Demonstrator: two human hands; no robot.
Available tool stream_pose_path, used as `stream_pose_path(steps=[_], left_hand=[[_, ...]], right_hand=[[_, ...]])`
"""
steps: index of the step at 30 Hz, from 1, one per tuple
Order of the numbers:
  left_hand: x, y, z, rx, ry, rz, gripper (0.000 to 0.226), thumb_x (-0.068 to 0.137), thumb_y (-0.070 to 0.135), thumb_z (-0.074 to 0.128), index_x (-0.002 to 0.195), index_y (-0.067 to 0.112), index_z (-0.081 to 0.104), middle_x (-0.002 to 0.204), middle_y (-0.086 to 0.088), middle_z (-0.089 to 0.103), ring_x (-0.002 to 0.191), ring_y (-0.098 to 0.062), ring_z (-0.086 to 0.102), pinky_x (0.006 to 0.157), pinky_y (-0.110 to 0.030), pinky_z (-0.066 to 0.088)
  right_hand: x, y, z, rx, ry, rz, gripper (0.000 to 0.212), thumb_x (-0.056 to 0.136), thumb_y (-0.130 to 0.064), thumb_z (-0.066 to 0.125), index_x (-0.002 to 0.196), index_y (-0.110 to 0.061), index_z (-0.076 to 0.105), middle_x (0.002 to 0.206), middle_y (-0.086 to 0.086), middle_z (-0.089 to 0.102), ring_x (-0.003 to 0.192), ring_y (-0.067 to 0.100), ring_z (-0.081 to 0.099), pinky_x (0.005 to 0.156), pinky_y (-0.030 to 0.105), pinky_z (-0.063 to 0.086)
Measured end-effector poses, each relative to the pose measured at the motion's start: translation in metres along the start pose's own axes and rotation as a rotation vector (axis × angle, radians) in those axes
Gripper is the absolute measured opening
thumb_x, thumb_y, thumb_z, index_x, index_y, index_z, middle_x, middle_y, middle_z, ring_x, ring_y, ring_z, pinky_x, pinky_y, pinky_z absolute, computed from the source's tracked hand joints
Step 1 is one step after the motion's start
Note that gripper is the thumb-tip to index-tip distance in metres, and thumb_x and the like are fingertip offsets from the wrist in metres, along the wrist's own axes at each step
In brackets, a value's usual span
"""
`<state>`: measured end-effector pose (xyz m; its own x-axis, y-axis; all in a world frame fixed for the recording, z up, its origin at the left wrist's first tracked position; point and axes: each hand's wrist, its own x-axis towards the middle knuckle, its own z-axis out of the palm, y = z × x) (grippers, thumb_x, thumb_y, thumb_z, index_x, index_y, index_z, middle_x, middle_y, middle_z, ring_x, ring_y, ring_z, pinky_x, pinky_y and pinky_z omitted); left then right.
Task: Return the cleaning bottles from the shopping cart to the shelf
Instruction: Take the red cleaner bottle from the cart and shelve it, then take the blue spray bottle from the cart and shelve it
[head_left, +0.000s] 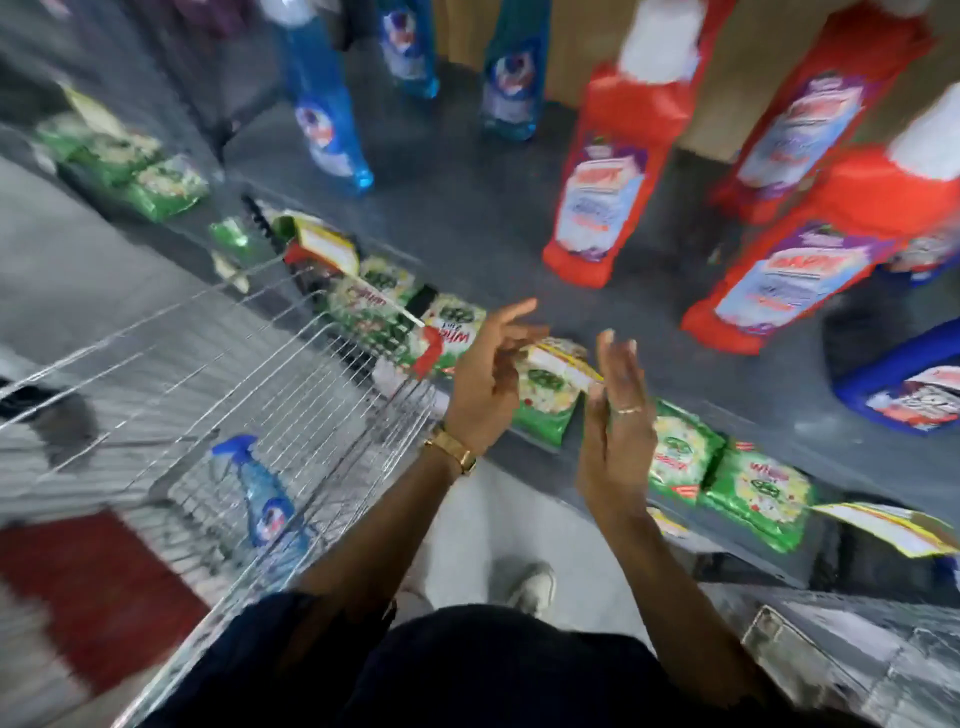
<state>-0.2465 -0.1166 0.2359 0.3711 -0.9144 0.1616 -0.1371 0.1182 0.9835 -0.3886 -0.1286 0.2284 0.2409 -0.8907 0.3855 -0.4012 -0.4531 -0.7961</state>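
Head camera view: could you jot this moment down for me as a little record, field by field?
place: shop aisle, seen from above
left hand: empty, fingers spread, beside the cart's corner
right hand: empty, open, raised in front of the lower shelf edge
shopping cart: wire, at the left, one blue spray bottle lying inside
shelf: dark surface, blue bottles standing at the back, red bottles to the right
below the shelf: row of green packets
image quality: motion blur, labels hard to read
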Motion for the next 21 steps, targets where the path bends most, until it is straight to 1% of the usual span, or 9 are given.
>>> stream_pose_path(steps=[2,3,5,8,10,12,15,18,21], left_hand=[[-0.019,-0.016,-0.045,0.084,0.102,0.029,0.052,0.081,-0.022,0.035,0.121,0.006,0.055,0.116,0.009,0.060,0.107,-0.003,0.062,0.094,-0.021,0.049],[-0.029,-0.026,-0.071,0.137,0.157,0.026,0.046,0.082,-0.022,0.037,0.118,0.000,0.056,0.117,0.009,0.060,0.106,-0.005,0.063,0.093,-0.019,0.050],[-0.050,-0.046,-0.124,0.211,0.273,-0.046,0.040,0.082,-0.022,0.040,0.113,-0.004,0.059,0.114,-0.003,0.065,0.103,-0.018,0.066,0.089,-0.024,0.054],[-0.084,-0.081,-0.193,0.300,0.433,-0.316,0.035,0.080,-0.020,0.047,0.107,-0.003,0.061,0.108,-0.021,0.069,0.092,-0.022,0.066,0.078,-0.022,0.053],[-0.108,-0.109,-0.234,0.350,0.485,-0.530,0.028,0.082,-0.016,0.050,0.107,-0.008,0.062,0.109,-0.026,0.068,0.096,-0.030,0.066,0.081,-0.025,0.050],[-0.135,-0.144,-0.270,0.407,0.469,-0.760,0.025,0.086,-0.003,0.052,0.109,-0.009,0.062,0.112,-0.029,0.066,0.104,-0.038,0.064,0.088,-0.032,0.048],[-0.171,-0.194,-0.306,0.524,0.344,-1.096,0.037,0.090,0.018,0.053,0.116,-0.007,0.058,0.121,-0.029,0.061,0.113,-0.039,0.058,0.092,-0.037,0.044],[-0.191,-0.231,-0.322,0.562,0.238,-1.249,0.045,0.093,0.021,0.054,0.122,-0.013,0.047,0.127,-0.036,0.051,0.119,-0.044,0.050,0.093,-0.042,0.039],[-0.197,-0.260,-0.332,0.518,0.261,-1.349,0.052,0.094,0.024,0.054,0.127,-0.014,0.041,0.134,-0.034,0.047,0.122,-0.043,0.047,0.095,-0.043,0.038]], right_hand=[[-0.008,-0.015,0.037,0.000,-0.185,0.003,0.044,0.100,-0.035,0.032,0.141,-0.024,0.043,0.149,-0.007,0.041,0.145,0.019,0.026,0.115,0.015,0.015],[-0.012,-0.024,0.059,-0.015,-0.300,0.023,0.046,0.100,-0.040,0.030,0.139,-0.023,0.046,0.149,0.002,0.043,0.145,0.020,0.025,0.115,0.014,0.015],[-0.021,-0.042,0.105,-0.075,-0.533,0.012,0.046,0.099,-0.040,0.030,0.138,-0.022,0.048,0.147,0.009,0.047,0.146,0.020,0.024,0.115,0.023,0.021],[-0.032,-0.067,0.171,-0.108,-0.802,-0.111,0.040,0.099,-0.025,0.039,0.132,-0.011,0.055,0.137,0.010,0.057,0.139,0.024,0.038,0.116,0.034,0.025],[-0.038,-0.077,0.213,-0.205,-0.997,-0.212,0.038,0.100,-0.019,0.039,0.131,-0.005,0.055,0.135,0.014,0.059,0.135,0.030,0.043,0.116,0.038,0.027],[-0.045,-0.082,0.246,-0.389,-1.196,-0.288,0.041,0.101,-0.023,0.031,0.131,-0.006,0.054,0.135,0.017,0.058,0.129,0.033,0.049,0.111,0.040,0.033],[-0.048,-0.074,0.272,-0.653,-1.358,-0.315,0.040,0.101,-0.030,0.028,0.121,-0.012,0.057,0.124,0.015,0.061,0.113,0.035,0.056,0.093,0.043,0.043],[-0.045,-0.063,0.284,-0.805,-1.543,-0.364,0.041,0.099,-0.034,0.028,0.120,-0.019,0.060,0.129,0.011,0.059,0.118,0.032,0.053,0.093,0.043,0.042],[-0.045,-0.062,0.293,-0.835,-1.578,-0.406,0.041,0.097,-0.032,0.028,0.113,-0.019,0.063,0.120,0.011,0.063,0.110,0.034,0.056,0.089,0.044,0.046]])
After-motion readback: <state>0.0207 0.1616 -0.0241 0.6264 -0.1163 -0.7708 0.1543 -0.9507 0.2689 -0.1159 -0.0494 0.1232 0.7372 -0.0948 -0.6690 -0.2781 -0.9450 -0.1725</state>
